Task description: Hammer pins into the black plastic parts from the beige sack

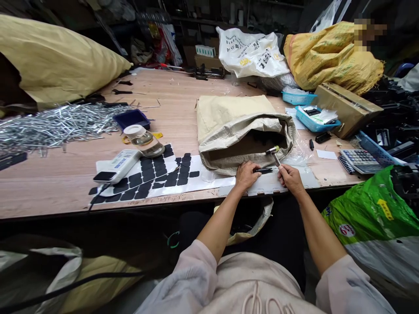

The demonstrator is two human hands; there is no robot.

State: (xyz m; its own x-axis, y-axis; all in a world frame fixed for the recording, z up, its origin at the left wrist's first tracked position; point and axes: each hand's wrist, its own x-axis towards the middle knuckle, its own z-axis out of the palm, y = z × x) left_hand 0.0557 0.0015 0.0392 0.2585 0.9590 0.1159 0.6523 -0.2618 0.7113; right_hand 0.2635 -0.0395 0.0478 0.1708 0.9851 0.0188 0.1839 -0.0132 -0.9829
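Observation:
My right hand (290, 178) is closed round the handle of a small hammer (276, 158), whose yellowish-tipped head is raised in front of the sack's mouth. My left hand (246, 175) is closed on one end of a slim black part (264, 170) lying at the table's front edge. What kind of part it is, I cannot make out. Under both hands lies a pale flat board (294, 181). Just behind them an open beige woven sack (234, 107) rests on its side, its dark mouth facing me.
To the left are a heap of metal rods (62, 124), a dark blue tray (132, 118), a glass jar (147, 141), a white device (118, 166) and black sticker sheets (153, 171). On the right stand blue baskets (316, 118), a calculator (360, 160) and a green bag (376, 209).

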